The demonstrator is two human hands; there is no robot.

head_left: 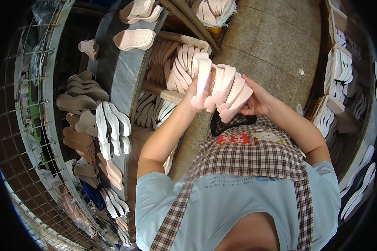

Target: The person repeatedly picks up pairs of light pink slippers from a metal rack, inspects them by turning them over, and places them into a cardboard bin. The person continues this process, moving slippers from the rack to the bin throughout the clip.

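Between my two hands is a row of several pale pink shoe soles (228, 88), pressed side by side and held up in front of my apron. My left hand (191, 94) grips the left end; its fingers are mostly hidden behind the soles. Around the right end my right hand (258, 98) is closed, its fingers partly showing at the edge of the last sole. Just beyond my left hand, more pink soles (182, 69) stand packed in a lined crate.
To the left, a grey metal table (123, 69) carries a pink clog-like sole (135, 39), white soles (112, 121) and brown soles (78, 140). Wire mesh (33, 146) runs along the far left. Crates of white soles (340, 67) line the right, beyond the stone floor (276, 42).
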